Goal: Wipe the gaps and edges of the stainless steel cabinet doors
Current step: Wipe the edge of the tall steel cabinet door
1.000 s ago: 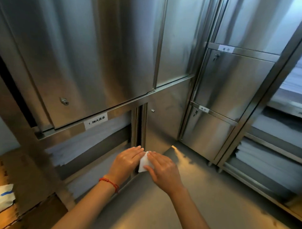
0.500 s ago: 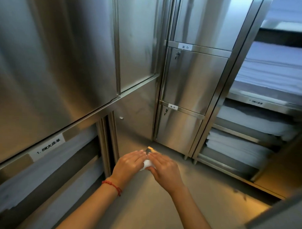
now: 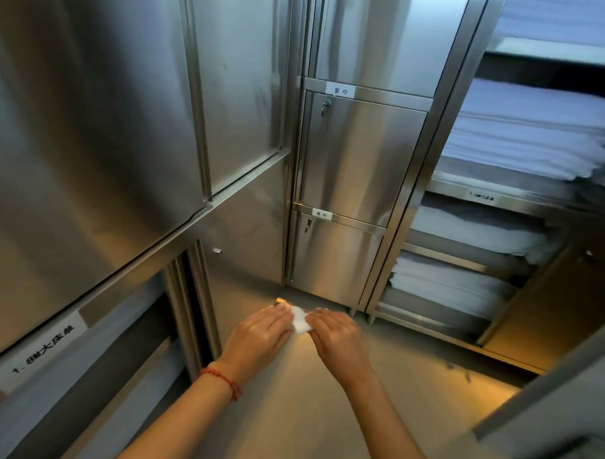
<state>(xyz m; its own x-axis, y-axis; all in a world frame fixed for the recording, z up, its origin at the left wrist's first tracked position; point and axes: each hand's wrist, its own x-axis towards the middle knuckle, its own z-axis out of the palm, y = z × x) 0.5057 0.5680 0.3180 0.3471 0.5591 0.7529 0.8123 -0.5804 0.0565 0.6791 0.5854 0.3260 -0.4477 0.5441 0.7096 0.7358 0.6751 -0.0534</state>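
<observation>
A small white cloth [image 3: 300,323] is held between both hands in front of me, above the floor. My left hand [image 3: 259,337], with a red string bracelet on its wrist, holds the cloth's left side. My right hand [image 3: 338,340] pinches its right side. Stainless steel cabinet doors [image 3: 102,126] fill the left wall; a narrow steel cabinet [image 3: 358,162] with two labelled, locked doors stands straight ahead. A dark vertical gap [image 3: 183,304] between lower sliding doors lies left of my left hand. Neither hand touches a cabinet.
Open steel shelves [image 3: 467,190] at the right carry stacks of folded white linen [image 3: 527,144]. A partly open lower compartment [image 3: 93,376] at the left shows more linen. The grey floor [image 3: 305,401] stretches between the cabinets. A steel edge [image 3: 546,385] juts in at lower right.
My view has swung right, from the left cabinet's lower sliding doors towards the corner cabinet and linen shelves. Both hands stayed together on the cloth and came away from the sliding-door gap.
</observation>
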